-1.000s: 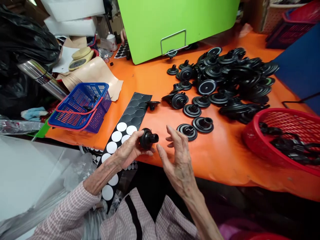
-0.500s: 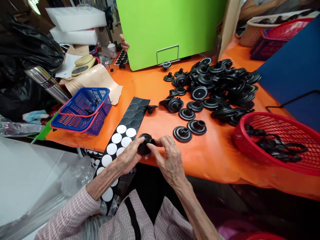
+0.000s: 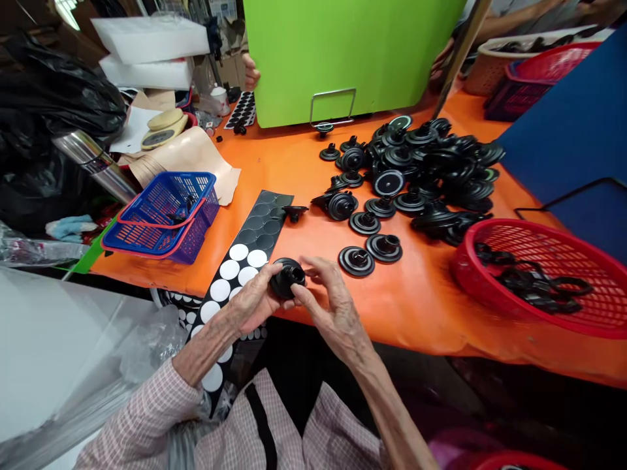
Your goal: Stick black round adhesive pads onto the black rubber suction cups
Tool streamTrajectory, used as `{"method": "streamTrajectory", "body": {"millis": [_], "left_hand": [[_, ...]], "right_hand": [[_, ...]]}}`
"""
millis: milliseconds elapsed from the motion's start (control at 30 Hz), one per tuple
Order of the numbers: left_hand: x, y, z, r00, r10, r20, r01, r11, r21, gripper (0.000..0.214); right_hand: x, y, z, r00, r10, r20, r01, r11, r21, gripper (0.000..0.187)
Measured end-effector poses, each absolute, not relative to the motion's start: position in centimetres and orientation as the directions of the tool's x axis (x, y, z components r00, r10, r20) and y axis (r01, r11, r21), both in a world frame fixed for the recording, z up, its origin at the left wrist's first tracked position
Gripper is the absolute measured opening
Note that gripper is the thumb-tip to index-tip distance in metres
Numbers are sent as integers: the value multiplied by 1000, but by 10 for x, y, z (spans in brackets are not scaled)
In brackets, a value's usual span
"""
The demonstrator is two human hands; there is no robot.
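the right hand [image 3: 333,313] has come in from spread and its fingers now press on the black rubber suction cup [image 3: 287,278], which the left hand [image 3: 249,301] clasps firmly, just over the edge of the orange table [image 3: 421,313], beside a black strip of white discs [image 3: 230,269]. both hands now share the one cup.

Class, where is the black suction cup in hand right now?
Head view: the black suction cup sits between the left hand and right hand, just right of the strip of white discs.
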State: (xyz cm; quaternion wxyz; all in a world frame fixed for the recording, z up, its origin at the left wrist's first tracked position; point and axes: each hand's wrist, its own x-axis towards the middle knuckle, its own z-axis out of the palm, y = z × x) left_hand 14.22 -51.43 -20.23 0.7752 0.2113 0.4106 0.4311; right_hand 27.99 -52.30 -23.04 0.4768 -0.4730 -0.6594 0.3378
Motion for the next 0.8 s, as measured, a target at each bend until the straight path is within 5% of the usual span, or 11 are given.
{"method": "streamTrajectory", "body": {"millis": [367, 467, 533, 667, 800], "left_hand": [[144, -514, -207, 302, 842, -447, -490, 539, 685, 22], [138, -508, -192, 227, 847, -482, -425, 531, 733, 31], [126, -499, -173, 140, 894, -426, -326, 448, 832, 39], [84, -467, -127, -176, 969, -173, 41, 182, 982, 41], [38, -438, -97, -502, 862, 67, 469, 207, 859, 42]], "right_hand": [[275, -526, -237, -30, 951, 307, 263, 304, -916, 17], [275, -529, -231, -28, 962, 270, 239, 269, -933, 35], [285, -529, -229, -21, 961, 276, 259, 272, -927, 42], [325, -516, -243, 103, 921, 375, 527, 269, -806, 23], [358, -495, -265, 127, 868, 479, 738, 240, -631, 35]]}}
